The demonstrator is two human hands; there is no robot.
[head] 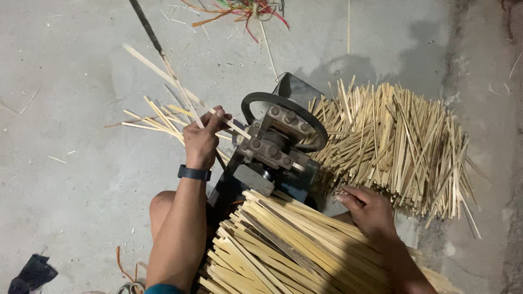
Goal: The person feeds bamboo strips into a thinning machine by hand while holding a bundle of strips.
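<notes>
My left hand, with a dark band on its wrist, grips a long pale bamboo strip that slants up to the left and runs into a dark metal machine with a black ring wheel. My right hand rests, fingers curled, on a bundle of long bamboo slats lying across my lap. Its fingertips touch the top slats near the machine. My bare knee shows below the left forearm.
A big heap of short split bamboo sticks lies on the concrete floor right of the machine. A few loose strips lie left of it. Coloured strands sit at the top edge, a dark rag at the lower left.
</notes>
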